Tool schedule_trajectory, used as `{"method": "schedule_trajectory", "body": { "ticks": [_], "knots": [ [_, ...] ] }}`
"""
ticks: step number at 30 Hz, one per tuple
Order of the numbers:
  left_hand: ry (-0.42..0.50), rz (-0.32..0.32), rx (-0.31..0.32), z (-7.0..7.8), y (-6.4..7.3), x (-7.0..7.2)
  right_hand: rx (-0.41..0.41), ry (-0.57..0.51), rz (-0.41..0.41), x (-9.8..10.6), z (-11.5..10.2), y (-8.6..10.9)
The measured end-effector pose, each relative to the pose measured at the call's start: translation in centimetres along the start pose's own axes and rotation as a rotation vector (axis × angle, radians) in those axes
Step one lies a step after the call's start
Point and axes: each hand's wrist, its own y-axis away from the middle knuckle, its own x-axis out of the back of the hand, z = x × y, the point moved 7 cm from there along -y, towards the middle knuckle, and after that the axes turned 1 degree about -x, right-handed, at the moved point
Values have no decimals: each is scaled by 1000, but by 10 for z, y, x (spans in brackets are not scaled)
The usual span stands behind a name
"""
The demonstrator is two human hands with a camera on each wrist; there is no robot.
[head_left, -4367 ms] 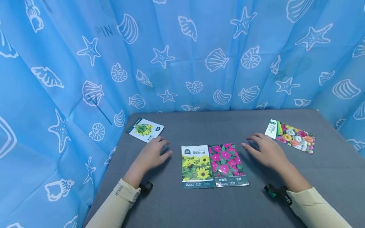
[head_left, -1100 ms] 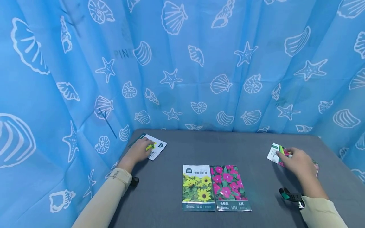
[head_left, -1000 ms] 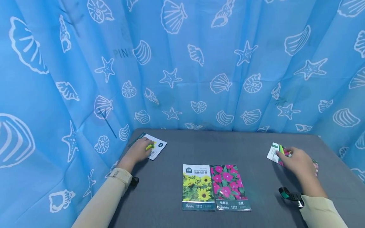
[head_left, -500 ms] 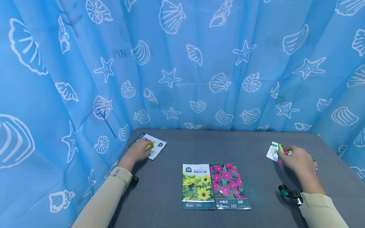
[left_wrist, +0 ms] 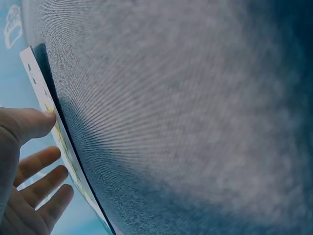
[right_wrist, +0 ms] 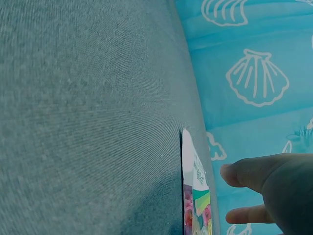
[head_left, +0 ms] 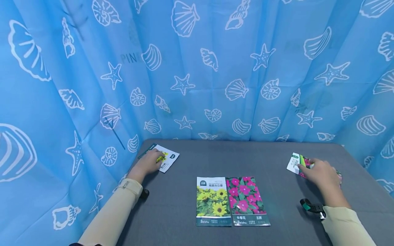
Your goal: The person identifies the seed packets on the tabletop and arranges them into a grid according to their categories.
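My left hand (head_left: 149, 162) lies over a white seed packet (head_left: 169, 159) with yellow flowers and a dark green end, at the table's back left. In the left wrist view the thumb overlaps that packet's face and the other fingers are spread loosely beside it. At the right, my right hand (head_left: 323, 174) is over a seed packet (head_left: 293, 162) with multicoloured flowers, covering much of it. From the right wrist, the thumb and a finger of the right hand (right_wrist: 283, 191) extend straight, apart from that packet (right_wrist: 198, 181).
Two more seed packets lie side by side in the middle of the grey table (head_left: 178, 212): one with yellow sunflowers (head_left: 213, 201), one with pink flowers (head_left: 246, 198). A blue curtain (head_left: 197, 68) with white shells and starfish hangs behind and at the left.
Since the oldest frame, both hands have moved outward from beside the middle packets onto the outer ones, and the head view has tilted up. Over the last second the hands have hardly moved.
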Motion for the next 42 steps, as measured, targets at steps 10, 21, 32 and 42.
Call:
{"method": "schedule_trajectory", "body": {
  "ticks": [10, 21, 32, 42],
  "knots": [
    [12, -56, 18, 0, -5, 0, -14, -5, -45, -5, 1, -1],
    [25, -115, 20, 1, -8, -3, 15, 9, -55, -9, 3, -2],
    [-6, -146, 49, 9, -8, 0, 17, 16, -38, -15, 7, -7],
    [-70, -157, 96, 13, -11, 1, -8, 43, -46, -17, 7, -11]
  ]
}}
